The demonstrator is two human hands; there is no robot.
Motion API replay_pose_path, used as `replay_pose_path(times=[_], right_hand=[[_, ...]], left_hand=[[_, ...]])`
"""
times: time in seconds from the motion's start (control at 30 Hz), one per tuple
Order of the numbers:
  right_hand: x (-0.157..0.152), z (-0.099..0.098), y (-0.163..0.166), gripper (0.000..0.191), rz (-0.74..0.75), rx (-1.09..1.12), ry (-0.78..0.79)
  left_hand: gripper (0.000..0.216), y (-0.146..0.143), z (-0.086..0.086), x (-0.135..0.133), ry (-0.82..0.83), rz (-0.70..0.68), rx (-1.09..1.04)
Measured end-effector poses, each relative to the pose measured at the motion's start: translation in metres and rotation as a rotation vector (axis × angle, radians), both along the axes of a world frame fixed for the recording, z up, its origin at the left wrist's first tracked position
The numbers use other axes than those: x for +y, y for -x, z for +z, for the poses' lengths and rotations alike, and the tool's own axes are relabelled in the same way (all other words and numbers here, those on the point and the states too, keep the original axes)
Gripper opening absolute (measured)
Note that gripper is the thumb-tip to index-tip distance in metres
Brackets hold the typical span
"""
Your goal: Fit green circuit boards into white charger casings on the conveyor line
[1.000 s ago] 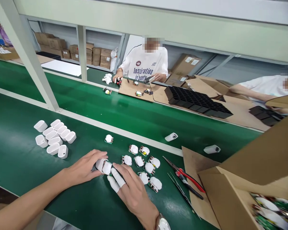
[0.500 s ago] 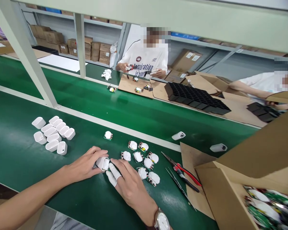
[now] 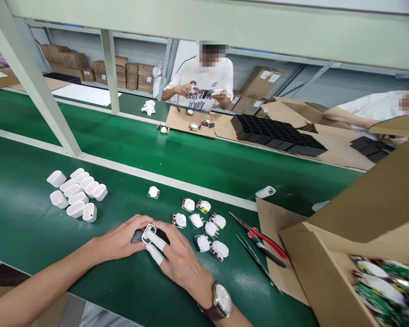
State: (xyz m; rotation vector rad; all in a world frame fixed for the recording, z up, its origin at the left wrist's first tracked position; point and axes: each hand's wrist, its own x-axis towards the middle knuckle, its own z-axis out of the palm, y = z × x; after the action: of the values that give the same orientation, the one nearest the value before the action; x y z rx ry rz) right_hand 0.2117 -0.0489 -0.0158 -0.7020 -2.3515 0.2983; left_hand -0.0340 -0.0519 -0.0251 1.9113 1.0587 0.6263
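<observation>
My left hand (image 3: 127, 237) is closed around a small white plastic case (image 3: 145, 235), its open end facing right. A dark grey piece shows under the left palm. My right hand (image 3: 180, 254), with white finger cots on two fingers, grips the rim of the same case, one covered fingertip dipping into the opening. Whatever sits inside is mostly hidden by that finger. Just right of the hands lie several small circuit boards topped with white compound (image 3: 196, 221). Over to the left stands a cluster of several open white cases (image 3: 77, 198).
Red-and-black pliers (image 3: 259, 240) and tweezers (image 3: 259, 263) lie right of the boards. A cardboard box (image 3: 313, 268) of circuit boards stands at the right. On the green conveyor (image 3: 177, 156) rests a white case (image 3: 266, 192). Across it, a person (image 3: 204, 81) works near black trays (image 3: 276, 135).
My right fingers have moved onto the case, one now reaching inside; the white-topped board at its mouth no longer shows. White cases on the conveyor have shifted right.
</observation>
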Motion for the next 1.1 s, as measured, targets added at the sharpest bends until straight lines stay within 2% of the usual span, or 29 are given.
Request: replay_pose_path(times=[0.13, 0.3, 0.5, 0.63, 0.7, 0.77, 0.87, 0.93, 1.0, 1.1], right_hand=[[-0.001, 0.005, 0.001, 0.029, 0.012, -0.084, -0.011], [0.003, 0.010, 0.000, 0.028, 0.021, -0.170, -0.102], [0.002, 0.008, 0.002, 0.035, 0.037, -0.115, 0.020], [0.002, 0.003, -0.005, 0.046, -0.026, -0.015, 0.121], [0.006, 0.000, -0.012, 0.053, -0.092, 0.027, 0.062], [0.013, 0.000, -0.021, 0.052, -0.183, 0.044, -0.036], [0.025, 0.004, -0.034, 0.042, -0.312, 0.036, -0.142], [0.031, 0.008, -0.042, 0.031, -0.358, -0.014, -0.187], [0.034, 0.008, -0.048, 0.022, -0.378, -0.126, -0.195], [0.031, 0.002, -0.047, 0.023, -0.386, -0.325, -0.159]], left_hand=[[0.071, -0.001, 0.001, -0.002, 0.044, -0.003, 0.066], [0.071, -0.002, 0.001, -0.001, 0.063, -0.019, 0.082], [0.070, -0.004, 0.002, -0.002, 0.049, -0.022, 0.070], [0.055, -0.003, 0.002, -0.004, -0.161, 0.003, 0.062], [0.035, -0.003, 0.002, -0.004, -0.334, -0.004, 0.102], [0.019, -0.003, 0.003, -0.004, -0.501, -0.020, 0.131], [0.013, -0.008, 0.008, -0.007, -0.666, 0.004, 0.091], [0.011, -0.012, 0.015, -0.009, -0.662, 0.005, 0.087], [0.014, -0.015, 0.024, -0.006, -0.581, -0.046, 0.132], [0.015, -0.014, 0.043, 0.023, -0.492, -0.111, 0.237]])
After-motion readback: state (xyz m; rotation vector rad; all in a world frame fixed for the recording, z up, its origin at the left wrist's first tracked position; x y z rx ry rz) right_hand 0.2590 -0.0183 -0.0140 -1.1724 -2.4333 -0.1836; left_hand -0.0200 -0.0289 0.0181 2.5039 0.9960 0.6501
